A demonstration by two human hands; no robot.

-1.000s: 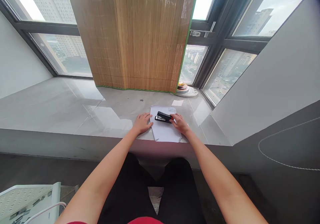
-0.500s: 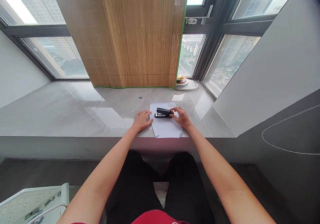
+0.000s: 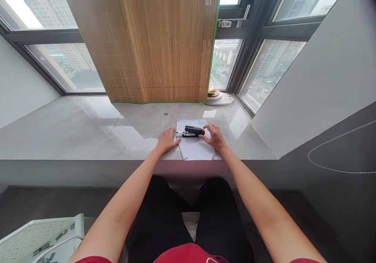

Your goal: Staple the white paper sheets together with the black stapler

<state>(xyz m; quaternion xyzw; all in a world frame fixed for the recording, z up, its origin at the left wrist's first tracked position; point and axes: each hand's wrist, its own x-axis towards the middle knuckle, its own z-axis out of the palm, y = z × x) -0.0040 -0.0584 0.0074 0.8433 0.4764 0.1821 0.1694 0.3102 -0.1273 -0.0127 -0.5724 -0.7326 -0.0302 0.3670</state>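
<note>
Past my black-trousered knees (image 3: pixel 217 204), white paper (image 3: pixel 197 150) lies on the tiled windowsill (image 3: pixel 132 137). My left grip (image 3: pixel 167 141) is spread at its left edge, thumb on the paper. On the paper sits a black stapler (image 3: pixel 194 130), its silver rail (image 3: pixel 179 132) jutting towards that grip. My right grip (image 3: pixel 216 136) has thumb and fingers parted around the stapler's orange-marked rear; whether they squeeze, I can't tell. Beyond lies a small dark strip (image 3: pixel 166 114), then a bamboo blind (image 3: pixel 167 40).
</note>
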